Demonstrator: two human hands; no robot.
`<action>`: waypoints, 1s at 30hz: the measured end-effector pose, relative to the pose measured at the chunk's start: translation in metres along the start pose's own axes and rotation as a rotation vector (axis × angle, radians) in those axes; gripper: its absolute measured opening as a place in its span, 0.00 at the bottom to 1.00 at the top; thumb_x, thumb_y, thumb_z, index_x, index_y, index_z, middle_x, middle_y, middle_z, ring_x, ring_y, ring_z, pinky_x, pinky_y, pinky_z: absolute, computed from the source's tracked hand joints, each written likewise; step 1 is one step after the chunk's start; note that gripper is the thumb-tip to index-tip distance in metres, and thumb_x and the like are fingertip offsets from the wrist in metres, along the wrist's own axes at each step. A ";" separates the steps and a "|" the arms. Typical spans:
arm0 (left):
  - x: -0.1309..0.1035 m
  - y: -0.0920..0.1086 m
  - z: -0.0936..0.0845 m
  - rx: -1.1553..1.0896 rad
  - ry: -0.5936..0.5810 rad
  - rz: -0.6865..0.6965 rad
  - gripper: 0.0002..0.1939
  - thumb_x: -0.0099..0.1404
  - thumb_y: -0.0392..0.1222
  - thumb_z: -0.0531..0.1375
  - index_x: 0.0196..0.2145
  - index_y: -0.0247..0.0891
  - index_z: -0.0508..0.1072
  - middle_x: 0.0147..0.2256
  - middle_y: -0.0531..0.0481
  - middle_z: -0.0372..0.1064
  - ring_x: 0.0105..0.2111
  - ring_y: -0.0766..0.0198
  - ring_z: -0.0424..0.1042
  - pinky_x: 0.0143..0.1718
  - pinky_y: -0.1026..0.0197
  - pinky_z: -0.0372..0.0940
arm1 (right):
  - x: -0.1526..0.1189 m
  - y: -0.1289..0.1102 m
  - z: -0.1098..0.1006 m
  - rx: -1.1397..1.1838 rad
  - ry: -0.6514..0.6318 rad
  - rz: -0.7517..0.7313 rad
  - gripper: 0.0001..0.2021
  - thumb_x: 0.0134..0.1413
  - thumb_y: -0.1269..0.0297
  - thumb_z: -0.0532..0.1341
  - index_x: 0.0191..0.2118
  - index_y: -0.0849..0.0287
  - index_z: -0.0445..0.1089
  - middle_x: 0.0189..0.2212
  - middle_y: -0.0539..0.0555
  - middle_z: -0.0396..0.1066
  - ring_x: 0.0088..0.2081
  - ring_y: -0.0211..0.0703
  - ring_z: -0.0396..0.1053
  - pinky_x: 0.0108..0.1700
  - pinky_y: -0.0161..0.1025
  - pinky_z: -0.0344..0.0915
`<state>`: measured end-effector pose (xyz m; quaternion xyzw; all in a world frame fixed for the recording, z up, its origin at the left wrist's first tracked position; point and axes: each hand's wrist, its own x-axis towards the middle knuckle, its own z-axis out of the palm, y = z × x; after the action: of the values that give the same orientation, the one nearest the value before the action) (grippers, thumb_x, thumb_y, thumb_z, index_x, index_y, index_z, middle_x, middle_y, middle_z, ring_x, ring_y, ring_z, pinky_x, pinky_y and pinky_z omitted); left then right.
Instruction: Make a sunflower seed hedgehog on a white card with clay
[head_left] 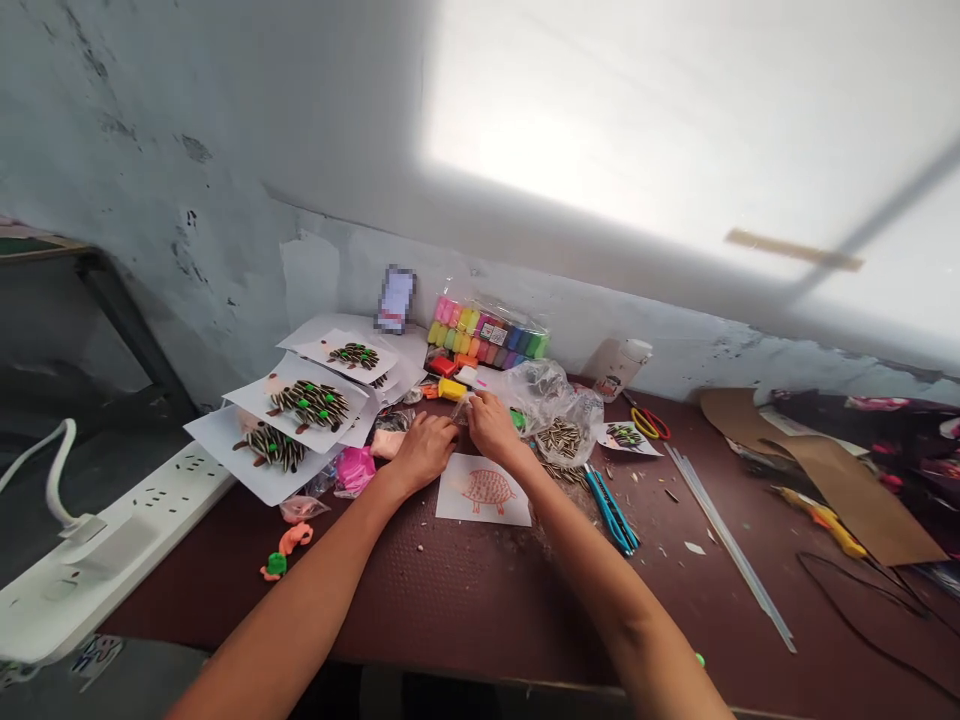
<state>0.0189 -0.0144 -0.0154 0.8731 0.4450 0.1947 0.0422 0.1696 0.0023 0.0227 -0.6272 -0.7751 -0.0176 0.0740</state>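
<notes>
My left hand [429, 446] is low over the table's middle, fingers curled together, beside a pale pink clay block [388, 444]. Close by on the right, my right hand [491, 426] has its fingers bent inward at a bit of clear plastic. Whatever either hand holds is too small or hidden to make out. Just below them lies a white card [480, 492] with a hedgehog drawn in orange-red. Striped sunflower seeds [561, 438] spill from a clear plastic bag [551, 385] on the right. Bright pink clay [354, 468] sits left of my left hand.
Seed-covered hedgehog cards [304, 405] are stacked at left, near a power strip [112, 550]. Behind stand a pack of coloured clay [487, 330], a phone [395, 298] and a white bottle [624, 368]. Rightward lie blue scissors [611, 512], clear glue sticks [731, 550] and a yellow glue gun [829, 525].
</notes>
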 end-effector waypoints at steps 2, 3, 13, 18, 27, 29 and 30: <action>0.000 -0.001 0.000 -0.001 0.000 -0.009 0.11 0.66 0.34 0.54 0.40 0.37 0.77 0.43 0.41 0.74 0.47 0.52 0.72 0.57 0.45 0.58 | 0.014 -0.001 0.003 -0.045 -0.031 0.029 0.20 0.68 0.69 0.46 0.55 0.68 0.69 0.60 0.67 0.64 0.59 0.52 0.64 0.59 0.44 0.58; 0.001 -0.001 0.000 -0.002 -0.001 -0.012 0.11 0.66 0.34 0.54 0.40 0.37 0.77 0.43 0.41 0.74 0.47 0.52 0.71 0.57 0.45 0.59 | 0.020 -0.001 0.004 -0.055 -0.039 0.038 0.20 0.67 0.69 0.46 0.54 0.69 0.69 0.60 0.68 0.64 0.59 0.53 0.64 0.59 0.44 0.58; 0.003 0.001 -0.003 -0.014 0.004 -0.018 0.11 0.64 0.33 0.55 0.39 0.37 0.77 0.42 0.40 0.73 0.45 0.49 0.70 0.51 0.46 0.62 | 0.038 0.004 0.004 -0.093 -0.082 0.049 0.18 0.66 0.68 0.49 0.51 0.67 0.72 0.58 0.71 0.65 0.55 0.55 0.67 0.54 0.48 0.64; 0.004 -0.001 -0.003 -0.027 -0.005 -0.017 0.10 0.64 0.35 0.56 0.39 0.39 0.77 0.41 0.42 0.72 0.45 0.51 0.70 0.50 0.48 0.64 | 0.037 -0.001 -0.002 -0.087 -0.055 0.042 0.19 0.66 0.70 0.48 0.53 0.70 0.70 0.56 0.70 0.66 0.52 0.53 0.69 0.51 0.45 0.66; 0.012 -0.011 0.005 -0.414 0.212 -0.142 0.18 0.60 0.30 0.56 0.48 0.35 0.72 0.50 0.39 0.69 0.52 0.51 0.68 0.57 0.46 0.62 | -0.009 0.002 -0.019 0.375 0.156 -0.045 0.20 0.67 0.67 0.47 0.55 0.63 0.70 0.57 0.62 0.65 0.52 0.44 0.68 0.57 0.43 0.62; 0.014 -0.015 0.004 -0.519 0.370 -0.231 0.26 0.57 0.31 0.59 0.54 0.37 0.67 0.55 0.39 0.67 0.56 0.50 0.65 0.59 0.44 0.60 | -0.029 0.003 -0.021 0.549 0.152 -0.099 0.20 0.67 0.66 0.48 0.55 0.61 0.71 0.56 0.61 0.66 0.55 0.44 0.66 0.59 0.43 0.61; 0.014 -0.016 0.002 -0.573 0.409 -0.241 0.29 0.56 0.34 0.61 0.57 0.38 0.65 0.57 0.39 0.65 0.58 0.49 0.63 0.60 0.44 0.59 | -0.040 0.003 -0.022 0.641 0.136 -0.126 0.19 0.67 0.65 0.48 0.55 0.59 0.72 0.55 0.60 0.66 0.56 0.44 0.65 0.60 0.44 0.60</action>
<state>0.0151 0.0069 -0.0169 0.7102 0.4713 0.4754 0.2178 0.1827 -0.0379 0.0387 -0.5203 -0.7718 0.1807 0.3178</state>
